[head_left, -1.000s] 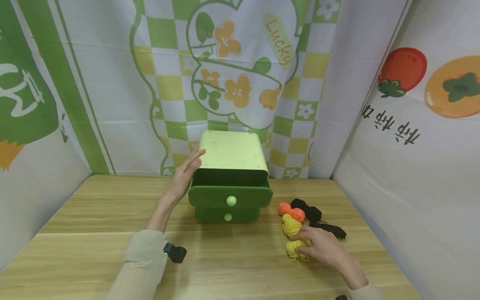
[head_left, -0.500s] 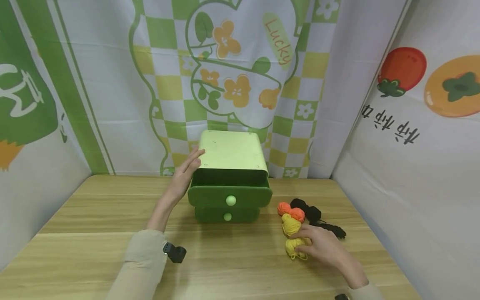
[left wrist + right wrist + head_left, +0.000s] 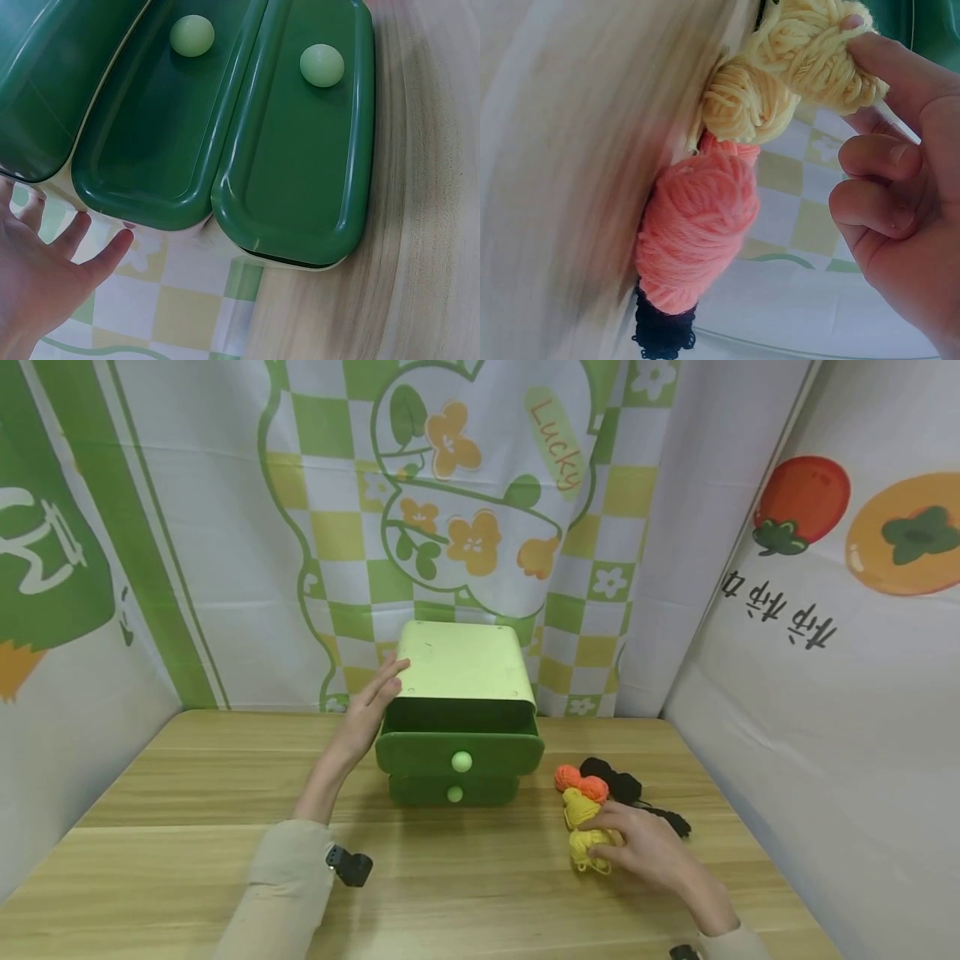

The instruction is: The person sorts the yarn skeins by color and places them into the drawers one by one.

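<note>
Yellow yarn (image 3: 582, 848) — partly behind right hand (image 3: 643, 847)

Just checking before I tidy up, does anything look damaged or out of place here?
Nothing looks spilled or broken. A small dark mark stands out on top of the pale case; scratch or speck, I can't tell. The yellow ball in the right hand looks slightly unravelled at its lower edge. The top drawer stands open.

**Two arms (image 3: 262, 893) reaching forward, well apart**

The left hand (image 3: 364, 714) stretches farther out, its fingers (image 3: 71, 235) straight and spread. The right hand (image 3: 651, 847) sits lower, thumb and forefinger pinching, two other fingers curled inward. Pale sleeves (image 3: 288, 864) stop short of both wrists (image 3: 703, 906).
</note>
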`<state>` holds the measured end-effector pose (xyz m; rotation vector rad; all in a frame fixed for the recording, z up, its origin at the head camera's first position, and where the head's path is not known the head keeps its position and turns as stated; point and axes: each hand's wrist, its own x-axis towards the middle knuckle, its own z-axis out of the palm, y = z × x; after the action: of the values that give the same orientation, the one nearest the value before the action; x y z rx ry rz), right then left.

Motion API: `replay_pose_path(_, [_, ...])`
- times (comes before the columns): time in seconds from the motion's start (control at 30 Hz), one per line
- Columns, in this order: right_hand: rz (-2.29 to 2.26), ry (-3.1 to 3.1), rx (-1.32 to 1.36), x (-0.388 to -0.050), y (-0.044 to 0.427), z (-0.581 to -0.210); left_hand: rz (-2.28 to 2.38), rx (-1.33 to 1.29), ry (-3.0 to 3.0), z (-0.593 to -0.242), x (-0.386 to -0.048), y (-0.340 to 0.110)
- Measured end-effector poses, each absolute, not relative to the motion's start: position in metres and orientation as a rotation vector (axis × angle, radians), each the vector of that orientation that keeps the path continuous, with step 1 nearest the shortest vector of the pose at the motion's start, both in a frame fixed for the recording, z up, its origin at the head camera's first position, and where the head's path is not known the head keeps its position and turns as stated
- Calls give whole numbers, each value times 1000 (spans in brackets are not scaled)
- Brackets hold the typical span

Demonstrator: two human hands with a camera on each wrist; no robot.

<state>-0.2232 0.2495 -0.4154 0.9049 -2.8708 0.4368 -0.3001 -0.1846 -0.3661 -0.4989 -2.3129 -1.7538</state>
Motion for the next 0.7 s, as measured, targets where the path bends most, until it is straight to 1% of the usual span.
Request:
replay_pose_path(0.4, [513,-2661,999,-226,242,-402,-1743,-503,-2302,-366,-297,-183])
replay_pose_path(0.7, [522,-2556,1071,-231,234,-383,-1753,-496,-2299,-365,-297,-183])
